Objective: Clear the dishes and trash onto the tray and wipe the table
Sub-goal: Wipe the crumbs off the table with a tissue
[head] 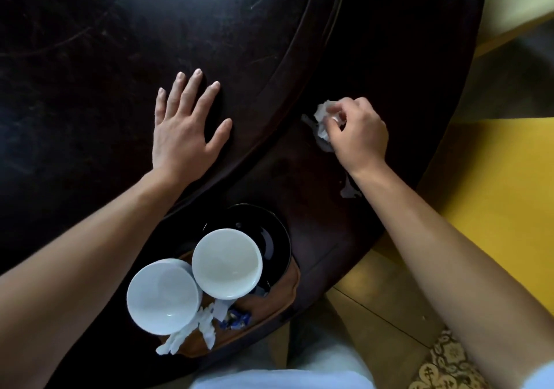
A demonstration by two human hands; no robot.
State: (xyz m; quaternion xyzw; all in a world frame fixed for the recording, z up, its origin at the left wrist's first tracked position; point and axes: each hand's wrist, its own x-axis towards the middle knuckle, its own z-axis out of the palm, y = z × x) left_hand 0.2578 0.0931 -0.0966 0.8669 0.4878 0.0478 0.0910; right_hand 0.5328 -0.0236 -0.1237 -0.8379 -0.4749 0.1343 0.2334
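My right hand (358, 132) grips a crumpled white tissue (324, 118) pressed on the dark round table's outer ring (374, 67), beside a wet smear (349, 189). My left hand (186, 124) rests flat, fingers spread, on the raised inner turntable (90, 58). Near the table's front edge a brown tray (284, 292) holds two white bowls (163, 295) (227, 262), a black plate (269, 238), crumpled white napkins (192, 333) and a blue wrapper (235, 319).
The table's rim curves down the right side; past it lies a yellow floor (491, 184) and a patterned tile (443, 361). My white clothing (281, 376) shows at the bottom edge.
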